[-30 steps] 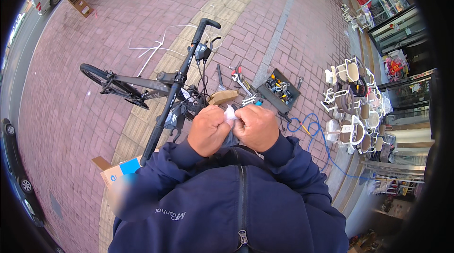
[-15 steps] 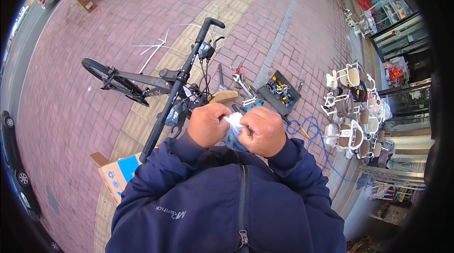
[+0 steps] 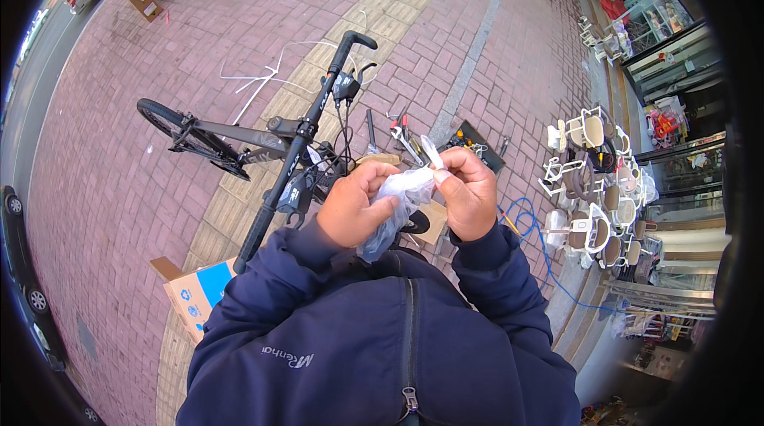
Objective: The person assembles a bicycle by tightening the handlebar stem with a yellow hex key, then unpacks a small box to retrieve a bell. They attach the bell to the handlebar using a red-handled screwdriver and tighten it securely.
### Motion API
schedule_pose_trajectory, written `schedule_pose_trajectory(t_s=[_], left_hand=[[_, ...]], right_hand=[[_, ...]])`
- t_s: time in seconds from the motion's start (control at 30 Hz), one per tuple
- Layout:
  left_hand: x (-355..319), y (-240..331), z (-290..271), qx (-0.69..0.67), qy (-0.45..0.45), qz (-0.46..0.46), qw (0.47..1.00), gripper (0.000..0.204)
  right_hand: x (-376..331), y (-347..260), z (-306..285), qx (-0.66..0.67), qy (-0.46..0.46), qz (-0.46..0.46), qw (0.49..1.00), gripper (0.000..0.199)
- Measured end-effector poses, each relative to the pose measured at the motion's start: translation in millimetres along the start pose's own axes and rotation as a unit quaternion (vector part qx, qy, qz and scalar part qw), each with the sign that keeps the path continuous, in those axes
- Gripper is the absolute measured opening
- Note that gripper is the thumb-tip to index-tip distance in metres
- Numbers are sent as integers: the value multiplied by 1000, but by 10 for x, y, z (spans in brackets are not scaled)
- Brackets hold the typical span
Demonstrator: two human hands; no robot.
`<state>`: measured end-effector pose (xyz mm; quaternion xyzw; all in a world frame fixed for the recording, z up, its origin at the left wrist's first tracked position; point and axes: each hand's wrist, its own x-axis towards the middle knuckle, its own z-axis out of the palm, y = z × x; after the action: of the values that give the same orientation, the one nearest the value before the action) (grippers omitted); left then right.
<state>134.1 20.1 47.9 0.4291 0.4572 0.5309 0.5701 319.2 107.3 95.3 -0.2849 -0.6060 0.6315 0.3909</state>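
Outdoors, on a pavement of dusty pink rectangular bricks (image 3: 119, 147) crossed by a band of pale yellow paving (image 3: 390, 8). Along the right side, near a shopfront, a cluster of white-and-brown moulded seats (image 3: 593, 223). To the left, a dark grey bicycle frame (image 3: 239, 135) with a long black handlebar (image 3: 302, 130) fitted. Beyond the hands, a dark open toolbox (image 3: 495, 157) and loose metal hand tools (image 3: 402, 136); to the right, a looped blue hose (image 3: 544, 249); at lower left, a brown cardboard carton (image 3: 183, 295) with a blue panel.

Centre: a crumpled bag of thin translucent whitish plastic (image 3: 404, 187), held in front of the dark blue jacket (image 3: 350, 322). As far as shown, bunched into a loose bundle, with one end drawn out into a narrow twist; contents, if any, not discernible. Judged as partway through handling, with release from either hand not yet reached.

Lies directly between the two hands, touching both. Left hand (image 3: 354, 207): thumb and fingers closed around the bunched middle, with the wider, looser part hanging below. Right hand (image 3: 469, 195): thumb and forefinger pinching the narrow twist, with a short whitish tip projecting above the fingertips.
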Motion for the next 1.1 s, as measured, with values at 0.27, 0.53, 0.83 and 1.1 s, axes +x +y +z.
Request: schedule_pose_trajectory(t_s=[0.27, 0.53, 0.83, 1.1], left_hand=[[41, -145, -88, -94, 16, -24, 995, 19], [66, -50, -115, -14, -5, 20, 1000, 37], [103, -79, -8, 240, 70, 214, 944, 19], [22, -62, -240, 71, 151, 13, 986, 12]], right_hand=[[-22, -13, 23, -291, -61, 2, 955, 23], [15, -68, 29, -239, 34, 27, 970, 27], [36, -117, 15, -286, -6, 16, 958, 41], [50, -201, -366, -269, 34, -20, 962, 29]])
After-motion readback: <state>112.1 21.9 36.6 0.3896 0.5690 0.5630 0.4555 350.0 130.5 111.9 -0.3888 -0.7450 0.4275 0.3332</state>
